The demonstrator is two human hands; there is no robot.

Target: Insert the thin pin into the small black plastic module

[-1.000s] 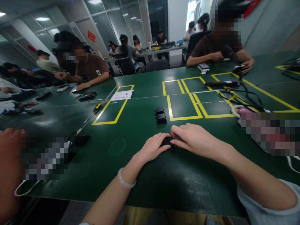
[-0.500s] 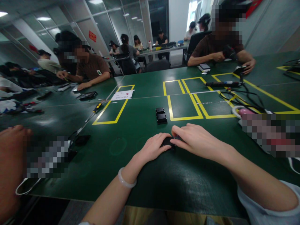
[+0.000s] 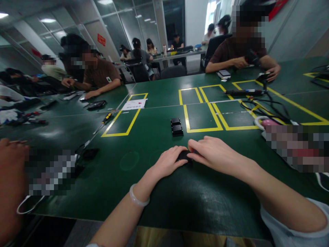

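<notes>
On the green table, a small black part (image 3: 183,156) lies between my two hands, mostly covered by fingers. My left hand (image 3: 169,160) is closed on its left side, thumb along the near edge and fingers over the far edge. From the right, my right hand (image 3: 209,151) is closed at the part's other end, with thumb and index finger pinched together; what sits inside that pinch is hidden. Beyond my hands stands a black rectangular piece (image 3: 177,127) made of two joined sections, which neither hand touches.
Yellow tape rectangles (image 3: 204,130) mark the table (image 3: 154,195). A screwdriver (image 3: 107,118) and a white paper (image 3: 134,104) lie left. Black cables (image 3: 277,106) and a tape roll (image 3: 259,122) are right. Co-workers sit opposite; another person's arm (image 3: 12,185) reaches in at left.
My hands and the black part stay almost in place. At the left edge, the other person's arm has shifted slightly.
</notes>
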